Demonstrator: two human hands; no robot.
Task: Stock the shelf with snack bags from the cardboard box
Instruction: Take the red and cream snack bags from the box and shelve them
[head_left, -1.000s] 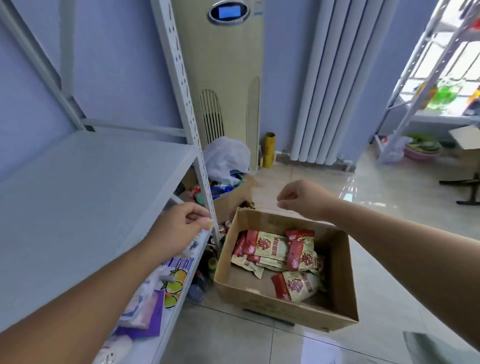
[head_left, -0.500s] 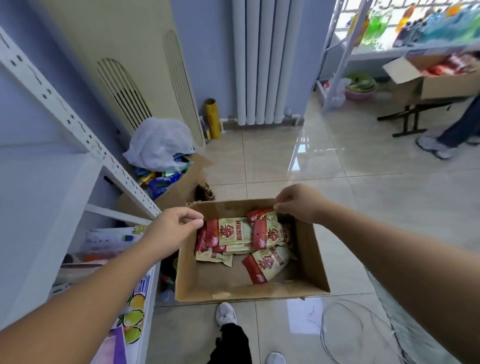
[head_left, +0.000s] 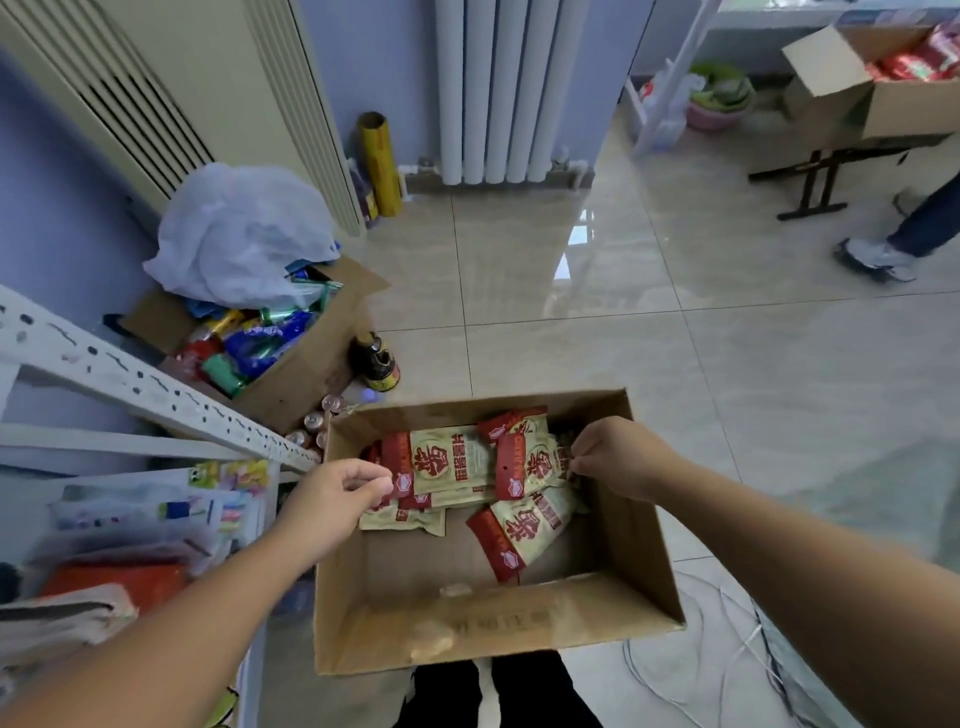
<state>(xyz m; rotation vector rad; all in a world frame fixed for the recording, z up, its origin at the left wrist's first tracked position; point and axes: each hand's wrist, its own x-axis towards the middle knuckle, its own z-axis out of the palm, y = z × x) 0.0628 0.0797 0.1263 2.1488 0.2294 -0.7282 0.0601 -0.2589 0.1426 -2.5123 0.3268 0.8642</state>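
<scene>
snack bags (head_left: 452, 460) flat, long axes mostly left-right

View swung down off the shelf (head_left: 156, 395) onto the cardboard box (head_left: 493, 623). The left hand (head_left: 332, 499) left the shelf's front edge, crossed the box's left wall and dropped inside to the left end of the snack bags (head_left: 447, 462). Its fingers curled against a red bag end, but I can't tell if it gripped. The right hand (head_left: 618, 457) dropped from above the far rim into the far-right corner and pinched the edge of the far-right bag (head_left: 537, 460). The person's own dark trouser legs (head_left: 498, 691) came into view under the near wall.
</scene>
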